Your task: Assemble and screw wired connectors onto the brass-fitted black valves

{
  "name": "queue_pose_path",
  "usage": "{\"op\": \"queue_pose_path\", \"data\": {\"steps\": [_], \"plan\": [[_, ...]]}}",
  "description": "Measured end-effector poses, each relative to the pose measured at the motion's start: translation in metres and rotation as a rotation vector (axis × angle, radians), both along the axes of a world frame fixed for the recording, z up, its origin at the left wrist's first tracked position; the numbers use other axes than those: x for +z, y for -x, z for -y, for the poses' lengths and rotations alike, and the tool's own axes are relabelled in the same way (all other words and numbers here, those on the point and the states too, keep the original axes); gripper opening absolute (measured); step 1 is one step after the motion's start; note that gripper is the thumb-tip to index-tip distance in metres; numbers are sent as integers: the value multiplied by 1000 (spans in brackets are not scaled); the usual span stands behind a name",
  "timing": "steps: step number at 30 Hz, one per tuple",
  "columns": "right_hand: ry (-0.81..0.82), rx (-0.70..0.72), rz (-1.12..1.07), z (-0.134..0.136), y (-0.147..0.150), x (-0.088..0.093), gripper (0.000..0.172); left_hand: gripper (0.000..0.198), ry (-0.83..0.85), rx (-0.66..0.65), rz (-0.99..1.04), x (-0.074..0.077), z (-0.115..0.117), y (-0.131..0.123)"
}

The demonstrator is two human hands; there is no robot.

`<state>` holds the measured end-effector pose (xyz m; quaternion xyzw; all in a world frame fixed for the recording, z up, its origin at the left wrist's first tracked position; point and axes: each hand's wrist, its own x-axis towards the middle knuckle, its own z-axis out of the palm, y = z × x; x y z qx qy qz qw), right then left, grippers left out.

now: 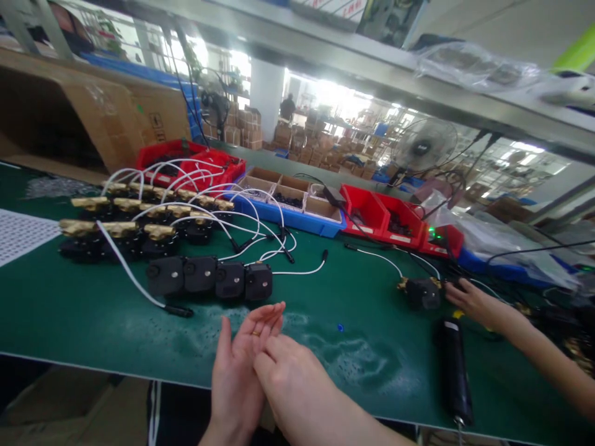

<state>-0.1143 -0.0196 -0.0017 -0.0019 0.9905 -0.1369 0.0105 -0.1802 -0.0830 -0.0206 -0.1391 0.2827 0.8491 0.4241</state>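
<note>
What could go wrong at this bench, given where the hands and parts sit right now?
1. The left hand and right hand are pressed together at the table edge, holding nothing visible; any small part between them could drop off the bench.
2. Loose white cables trail across the mat from the black valve units; a sleeve could snag one and drag units.
3. A co-worker's hand reaches in beside the black cylinder, which could be knocked and roll.

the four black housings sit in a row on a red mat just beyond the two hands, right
Not quite. The head view shows the four black housings in a row just beyond the left hand and right hand, but the mat is green, not red.
</note>
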Motion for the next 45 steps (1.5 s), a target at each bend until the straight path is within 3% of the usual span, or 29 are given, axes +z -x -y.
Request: {"op": "queue_pose_path", "data": {"steps": [3,5,7,11,15,19,28,38,45], "plan": [[-200,56,52,11,6,-5,26,70,9,-55,-87,-10,0,-3],[-237,69,12,13,9,-4,28,67,10,-70,-141,-13,3,-3],[-74,20,-78,7,12,0,26,64,10,-57,-169,-13,8,-1],[434,-182,-286,-23,14,11,20,62,6,22,-230,-12,25,12],[598,-304,-496,-52,20,11,13,65,64,111,-358,-20,42,27],[532,-319,-628,-62,32,0,7,71,123,139,-355,-26,49,33],[362,-161,-782,-52,60,-7,8,71,191,159,-251,-17,46,33],[298,-112,-743,-56,67,-4,13,68,194,182,-190,-18,45,32],[369,-209,-621,-57,67,6,12,66,181,155,-223,-22,45,34]]}}
